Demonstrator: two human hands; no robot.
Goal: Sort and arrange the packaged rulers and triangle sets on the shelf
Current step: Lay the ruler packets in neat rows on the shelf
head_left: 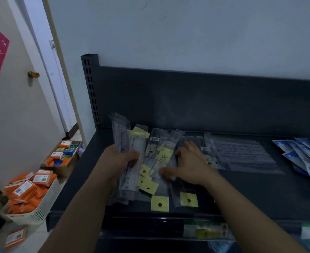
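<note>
On the dark shelf (251,194) my left hand (120,161) grips a thick bundle of clear-sleeved rulers (122,136), held upright at the shelf's left end. My right hand (189,165) lies with spread fingers on a loose heap of ruler packs with yellow header cards (159,157) in the middle. Two yellow cards with punched holes (159,203) stick out toward the front edge. Right of my right hand lie flat clear packs of triangle sets (242,154).
Blue-and-white packages (305,157) fan out at the shelf's far right. A lower shelf holds green and yellow packs (205,230). On the floor to the left stand a white basket of orange boxes (28,194) and a cardboard box (63,157). A door (13,106) is at left.
</note>
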